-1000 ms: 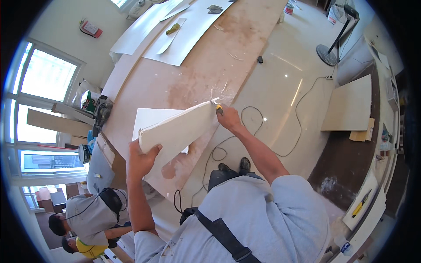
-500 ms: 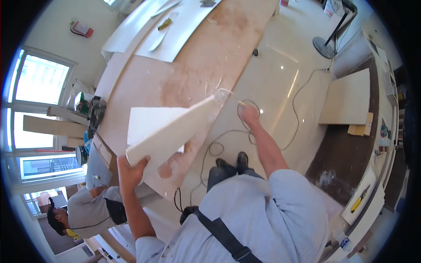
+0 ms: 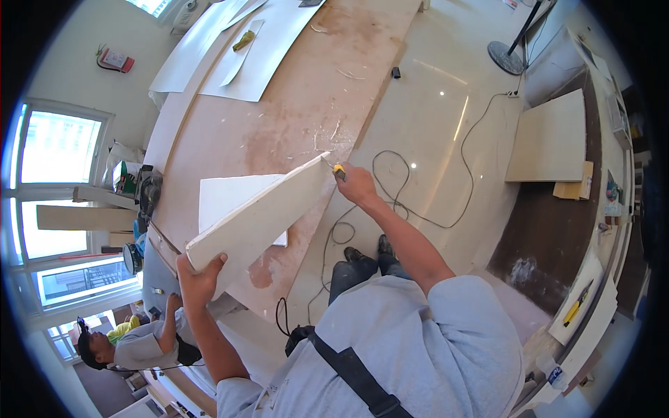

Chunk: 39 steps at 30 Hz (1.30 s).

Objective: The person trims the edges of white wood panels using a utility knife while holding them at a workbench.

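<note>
Cream board [image 3: 259, 217] is held over the table [image 3: 272, 143], narrow edge up, partly covering a white sheet [image 3: 226, 195]. Its near-left end is clamped in the left grip [image 3: 198, 280]. A yellow-black knife [image 3: 340, 172] is held in the closed right grip [image 3: 357, 185], just beside the board's far end. Long axis runs from the left grip forward and to the right; the board lies leftward of the right grip, to which the far end is nearer. Blade contact cannot be told.

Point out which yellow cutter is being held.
The cutter in the right hand, by the far end of the raised board; the other cutter lies on a white panel, far right.
</note>
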### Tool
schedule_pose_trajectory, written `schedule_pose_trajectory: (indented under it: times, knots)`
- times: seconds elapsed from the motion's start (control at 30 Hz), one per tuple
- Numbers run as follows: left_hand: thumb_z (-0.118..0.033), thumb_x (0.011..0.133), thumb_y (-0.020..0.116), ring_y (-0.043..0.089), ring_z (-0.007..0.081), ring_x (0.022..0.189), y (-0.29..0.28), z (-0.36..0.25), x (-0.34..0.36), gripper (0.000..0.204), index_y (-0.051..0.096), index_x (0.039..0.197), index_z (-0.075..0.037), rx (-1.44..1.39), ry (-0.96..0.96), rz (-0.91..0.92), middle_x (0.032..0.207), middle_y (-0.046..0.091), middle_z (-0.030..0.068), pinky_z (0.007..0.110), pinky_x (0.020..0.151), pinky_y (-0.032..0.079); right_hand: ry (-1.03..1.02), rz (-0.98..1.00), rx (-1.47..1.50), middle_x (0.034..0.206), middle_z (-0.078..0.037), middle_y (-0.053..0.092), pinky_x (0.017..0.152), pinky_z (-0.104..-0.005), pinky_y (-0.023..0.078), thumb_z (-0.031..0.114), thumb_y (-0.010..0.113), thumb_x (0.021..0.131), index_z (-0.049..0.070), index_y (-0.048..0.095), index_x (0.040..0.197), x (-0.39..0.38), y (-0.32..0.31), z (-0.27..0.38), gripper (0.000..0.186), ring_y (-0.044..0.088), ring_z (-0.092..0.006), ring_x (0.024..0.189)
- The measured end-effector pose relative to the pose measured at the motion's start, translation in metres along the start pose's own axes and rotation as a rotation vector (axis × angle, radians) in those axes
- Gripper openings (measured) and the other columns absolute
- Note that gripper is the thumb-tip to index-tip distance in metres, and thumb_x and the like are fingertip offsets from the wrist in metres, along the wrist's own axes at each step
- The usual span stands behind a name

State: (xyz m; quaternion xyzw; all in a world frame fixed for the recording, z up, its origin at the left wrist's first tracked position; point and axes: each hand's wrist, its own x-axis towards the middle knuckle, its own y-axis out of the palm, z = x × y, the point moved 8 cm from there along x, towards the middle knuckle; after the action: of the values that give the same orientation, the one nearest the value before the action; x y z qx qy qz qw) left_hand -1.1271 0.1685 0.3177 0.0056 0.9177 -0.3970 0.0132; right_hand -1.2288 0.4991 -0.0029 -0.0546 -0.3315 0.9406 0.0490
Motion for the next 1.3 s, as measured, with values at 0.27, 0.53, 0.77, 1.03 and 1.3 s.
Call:
schedule_pose_trajectory:
  times: [0.27,0.53,0.77,1.03,1.3]
  knots:
    - [-0.007,0.083,0.081,0.066,0.0104,0.074,-0.004,0.014,-0.012,0.019,0.075,0.096,0.006,-0.061,-0.047,-0.044,0.082,0.075,0.0046,0.028,0.069,0.053,-0.081,-0.031,-0.102,0.084,-0.023,0.072,0.076,-0.0575,0.055,0.027,0.067,0.094,0.008,0.065,0.105,0.016,0.009,0.009,0.022,0.071,-0.0458,0.082]
    - [-0.006,0.079,0.084,0.068,0.0124,0.08,-0.013,0.073,-0.055,0.024,0.074,0.096,0.007,-0.001,-0.046,-0.172,0.086,0.075,0.0071,0.029,0.073,0.054,0.341,0.006,-0.217,0.091,-0.024,0.074,0.077,-0.0557,0.056,0.036,0.06,0.1,0.007,0.07,0.112,0.044,-0.015,-0.095,0.033,0.072,-0.0438,0.088]
    - [-0.016,0.075,0.093,0.071,0.0166,0.087,-0.025,0.146,-0.083,0.041,0.073,0.103,0.007,-0.107,-0.228,-0.35,0.093,0.076,0.0109,0.033,0.081,0.056,0.149,0.169,0.395,0.085,-0.011,0.075,0.065,-0.0366,0.058,0.041,0.066,0.101,0.001,0.07,0.124,0.024,-0.024,-0.079,0.046,0.073,-0.0204,0.075]
    - [-0.011,0.081,0.088,0.068,0.0149,0.092,0.014,0.205,-0.134,0.037,0.074,0.112,0.004,-0.281,-0.192,-0.358,0.101,0.075,0.0057,0.031,0.084,0.055,0.233,0.568,0.925,0.09,-0.007,0.073,0.057,-0.0281,0.051,0.037,0.07,0.102,0.003,0.069,0.127,0.002,0.055,0.047,0.042,0.062,-0.0117,0.064]
    - [-0.007,0.083,0.087,0.067,0.0167,0.097,0.095,0.283,-0.166,0.035,0.074,0.114,0.005,-0.417,-0.471,-0.314,0.106,0.074,0.0066,0.033,0.091,0.054,0.12,0.467,0.841,0.076,-0.002,0.067,0.056,-0.0278,0.048,0.037,0.077,0.098,0.008,0.066,0.103,0.026,0.035,0.058,0.032,0.063,-0.0112,0.064]
